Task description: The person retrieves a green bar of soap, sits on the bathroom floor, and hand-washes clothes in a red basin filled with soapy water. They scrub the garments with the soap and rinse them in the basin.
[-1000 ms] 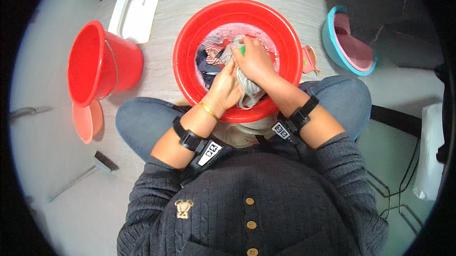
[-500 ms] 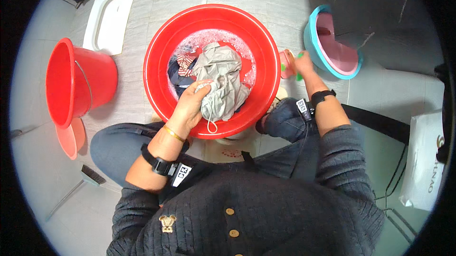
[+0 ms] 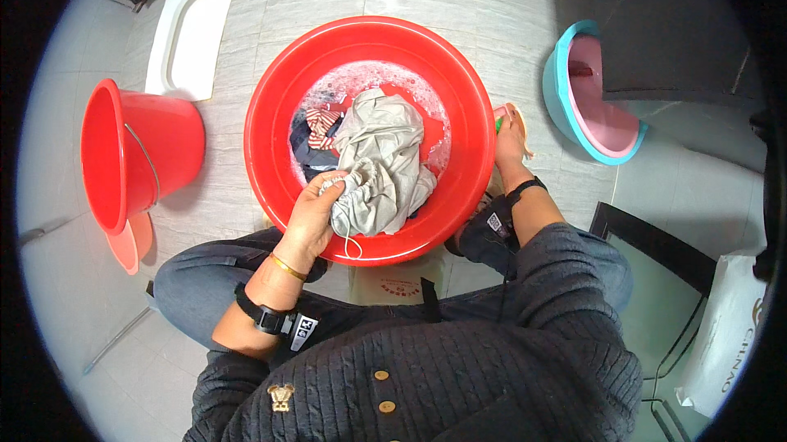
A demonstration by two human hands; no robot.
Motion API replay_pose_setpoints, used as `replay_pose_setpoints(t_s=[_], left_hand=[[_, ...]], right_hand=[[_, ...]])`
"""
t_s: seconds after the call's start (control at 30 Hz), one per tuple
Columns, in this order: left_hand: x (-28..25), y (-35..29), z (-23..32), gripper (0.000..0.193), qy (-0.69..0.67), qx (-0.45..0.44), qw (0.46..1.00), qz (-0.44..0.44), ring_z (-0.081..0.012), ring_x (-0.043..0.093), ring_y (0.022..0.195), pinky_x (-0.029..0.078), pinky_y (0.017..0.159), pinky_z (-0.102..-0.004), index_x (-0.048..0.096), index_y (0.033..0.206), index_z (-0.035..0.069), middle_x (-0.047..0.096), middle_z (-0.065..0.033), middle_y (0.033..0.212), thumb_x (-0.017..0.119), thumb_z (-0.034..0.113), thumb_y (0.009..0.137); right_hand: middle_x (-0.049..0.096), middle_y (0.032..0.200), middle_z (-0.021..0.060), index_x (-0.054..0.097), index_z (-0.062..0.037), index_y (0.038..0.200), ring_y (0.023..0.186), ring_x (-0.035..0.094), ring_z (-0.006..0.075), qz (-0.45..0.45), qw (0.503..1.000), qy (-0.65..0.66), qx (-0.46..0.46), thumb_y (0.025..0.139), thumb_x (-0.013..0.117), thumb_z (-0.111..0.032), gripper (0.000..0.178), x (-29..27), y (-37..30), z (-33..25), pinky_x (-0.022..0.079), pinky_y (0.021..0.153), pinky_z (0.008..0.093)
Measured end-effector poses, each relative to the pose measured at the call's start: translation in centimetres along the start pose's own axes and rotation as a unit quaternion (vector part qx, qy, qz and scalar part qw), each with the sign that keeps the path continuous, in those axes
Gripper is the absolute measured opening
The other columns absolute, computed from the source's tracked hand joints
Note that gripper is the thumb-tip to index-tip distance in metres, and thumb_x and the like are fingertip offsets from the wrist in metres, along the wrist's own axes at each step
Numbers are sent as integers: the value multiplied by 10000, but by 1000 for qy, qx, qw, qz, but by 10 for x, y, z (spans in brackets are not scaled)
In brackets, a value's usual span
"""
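A large red basin of sudsy water stands in front of me. In it lies a wet light-grey garment with a gathered waistband and a hanging drawstring. My left hand is closed, pinching the waistband over the near rim. Dark clothes and a red-and-white striped cloth lie beside the garment. Outside the basin's right rim, my right hand reaches low with its fingers curled at a small green item and an orange-pink object. The rim and the hand partly hide what it grips.
At the left stands a red bucket with an orange-pink basin behind it. A white squat toilet is set in the floor. Nested blue and pink basins sit at right by a dark cabinet. A white bag lies lower right.
My right hand has moved down and in toward the basin's rim from farther out, and less green shows by it. My left hand still holds the garment's waistband. The view has shifted slightly.
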State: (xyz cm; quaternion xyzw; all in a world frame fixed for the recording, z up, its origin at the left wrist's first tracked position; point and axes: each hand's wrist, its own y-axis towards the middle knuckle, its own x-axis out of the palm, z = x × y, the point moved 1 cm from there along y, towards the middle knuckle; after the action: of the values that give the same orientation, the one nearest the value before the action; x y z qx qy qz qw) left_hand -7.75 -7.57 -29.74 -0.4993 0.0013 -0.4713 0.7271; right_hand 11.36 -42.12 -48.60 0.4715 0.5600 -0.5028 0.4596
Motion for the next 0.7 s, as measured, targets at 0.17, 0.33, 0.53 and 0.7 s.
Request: replay_pose_setpoints(t_s=[0.17,0.33,0.53,0.7], left_hand=[[5,-8,4,319,7,17,999,-30,-173,612,924,518,812,-302,489,1179,30,609,-103,1036,589,35,876],[18,-26,15,556,101,68,985,-126,-192,546,1037,476,867,-291,407,1301,45,516,-125,1175,556,-109,788],[23,-50,39,501,76,25,943,-322,-195,559,1083,468,922,-310,443,1296,27,544,-104,1203,561,-70,819],[22,-69,57,496,3,83,915,-394,-194,570,1072,485,915,-319,439,1298,11,560,-115,1197,637,62,846]], right_hand=[[465,1244,251,429,-11,1233,1077,533,403,-120,989,84,28,882,487,-157,385,-8,2,4,441,906,440],[574,1092,245,506,17,1172,1044,562,373,17,993,104,47,838,509,-70,345,-103,16,-30,457,883,430],[561,1199,132,481,-33,1258,1139,520,227,-187,822,416,-342,879,578,-182,418,-240,-66,-138,384,995,342],[558,1191,135,420,-29,1304,1060,562,246,-215,826,267,-448,786,707,-207,619,-283,-136,-195,433,940,373]])
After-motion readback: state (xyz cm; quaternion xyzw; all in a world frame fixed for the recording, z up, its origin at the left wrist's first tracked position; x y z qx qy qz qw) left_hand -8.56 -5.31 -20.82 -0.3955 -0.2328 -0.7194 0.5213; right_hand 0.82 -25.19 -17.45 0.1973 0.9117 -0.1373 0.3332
